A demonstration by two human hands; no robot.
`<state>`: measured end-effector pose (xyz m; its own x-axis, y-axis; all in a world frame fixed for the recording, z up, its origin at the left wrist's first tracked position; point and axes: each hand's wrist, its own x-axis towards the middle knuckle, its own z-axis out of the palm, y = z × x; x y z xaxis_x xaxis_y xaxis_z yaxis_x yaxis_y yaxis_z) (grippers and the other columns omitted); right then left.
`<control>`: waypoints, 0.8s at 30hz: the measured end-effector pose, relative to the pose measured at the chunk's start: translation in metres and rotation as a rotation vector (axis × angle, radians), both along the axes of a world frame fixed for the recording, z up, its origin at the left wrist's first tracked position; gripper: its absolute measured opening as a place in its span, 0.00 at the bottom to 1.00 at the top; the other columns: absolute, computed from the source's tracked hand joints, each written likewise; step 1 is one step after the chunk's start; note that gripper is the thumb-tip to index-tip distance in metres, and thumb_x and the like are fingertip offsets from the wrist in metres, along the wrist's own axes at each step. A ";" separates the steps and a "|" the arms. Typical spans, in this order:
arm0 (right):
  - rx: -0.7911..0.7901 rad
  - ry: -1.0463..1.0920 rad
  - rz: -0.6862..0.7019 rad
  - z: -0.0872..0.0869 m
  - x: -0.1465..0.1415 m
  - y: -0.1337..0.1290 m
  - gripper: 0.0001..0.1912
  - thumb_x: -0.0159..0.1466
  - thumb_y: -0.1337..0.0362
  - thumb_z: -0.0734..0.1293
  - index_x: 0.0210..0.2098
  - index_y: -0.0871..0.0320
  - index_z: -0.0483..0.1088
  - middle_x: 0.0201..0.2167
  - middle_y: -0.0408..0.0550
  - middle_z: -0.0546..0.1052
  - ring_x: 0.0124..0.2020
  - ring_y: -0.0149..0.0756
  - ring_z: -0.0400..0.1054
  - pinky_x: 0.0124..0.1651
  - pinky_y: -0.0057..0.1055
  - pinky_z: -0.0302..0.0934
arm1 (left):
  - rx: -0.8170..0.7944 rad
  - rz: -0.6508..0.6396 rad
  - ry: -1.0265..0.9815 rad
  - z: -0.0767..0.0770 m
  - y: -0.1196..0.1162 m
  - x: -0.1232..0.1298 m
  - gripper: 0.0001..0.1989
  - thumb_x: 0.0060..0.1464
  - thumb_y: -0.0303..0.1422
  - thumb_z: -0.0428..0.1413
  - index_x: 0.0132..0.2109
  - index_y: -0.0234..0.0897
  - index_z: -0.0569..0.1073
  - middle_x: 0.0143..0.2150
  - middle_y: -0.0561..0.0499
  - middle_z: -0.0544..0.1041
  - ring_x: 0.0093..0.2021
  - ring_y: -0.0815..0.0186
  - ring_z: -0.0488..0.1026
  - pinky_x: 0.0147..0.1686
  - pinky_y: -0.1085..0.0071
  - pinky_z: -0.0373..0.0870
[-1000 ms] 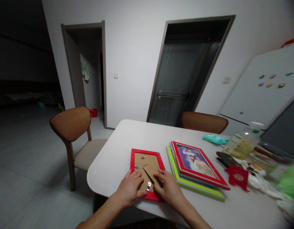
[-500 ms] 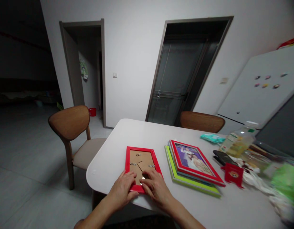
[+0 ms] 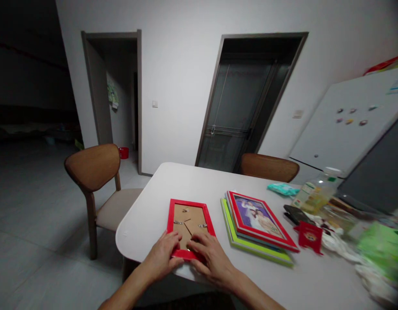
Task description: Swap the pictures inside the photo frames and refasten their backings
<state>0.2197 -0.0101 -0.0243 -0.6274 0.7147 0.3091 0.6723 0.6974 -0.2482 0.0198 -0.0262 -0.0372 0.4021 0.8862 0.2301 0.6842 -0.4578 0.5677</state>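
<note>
Grip frame (image 3: 193, 216) by rim (image 3: 171, 215), likely light, stiff, fragile if glazed, back-up at worktop (image 3: 192, 181) edge under part-spread left fingers (image 3: 173, 238) and narrow right fingers (image 3: 200, 242), can't tell if pinching.

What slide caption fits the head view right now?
Left hand and right hand on a face-down red frame beside stacked frames on a white table.

Red frame (image 3: 171, 215), brown backing (image 3: 195, 217), white table (image 3: 186, 181), lime-green frame (image 3: 260, 253), turquoise packet (image 3: 283, 189)
</note>
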 end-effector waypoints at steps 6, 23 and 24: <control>0.010 -0.034 -0.417 -0.002 0.013 0.042 0.15 0.58 0.66 0.55 0.39 0.60 0.69 0.42 0.54 0.67 0.42 0.39 0.59 0.45 0.33 0.53 | -0.019 0.008 -0.038 0.006 -0.002 -0.001 0.23 0.42 0.32 0.58 0.48 0.35 0.66 0.53 0.43 0.66 0.55 0.60 0.59 0.56 0.60 0.50; 0.024 -0.174 -0.387 0.004 0.009 0.028 0.20 0.59 0.52 0.53 0.44 0.56 0.65 0.49 0.54 0.63 0.47 0.44 0.56 0.45 0.37 0.49 | -0.029 0.007 -0.068 0.006 -0.005 -0.001 0.17 0.40 0.30 0.57 0.42 0.35 0.69 0.53 0.44 0.67 0.56 0.60 0.58 0.57 0.61 0.49; 0.034 -0.145 -0.371 0.004 0.004 0.029 0.19 0.60 0.54 0.53 0.44 0.56 0.65 0.48 0.53 0.64 0.47 0.43 0.56 0.45 0.36 0.49 | -0.028 0.005 -0.065 0.006 -0.005 -0.001 0.16 0.41 0.30 0.57 0.41 0.36 0.70 0.53 0.44 0.67 0.56 0.60 0.58 0.57 0.61 0.48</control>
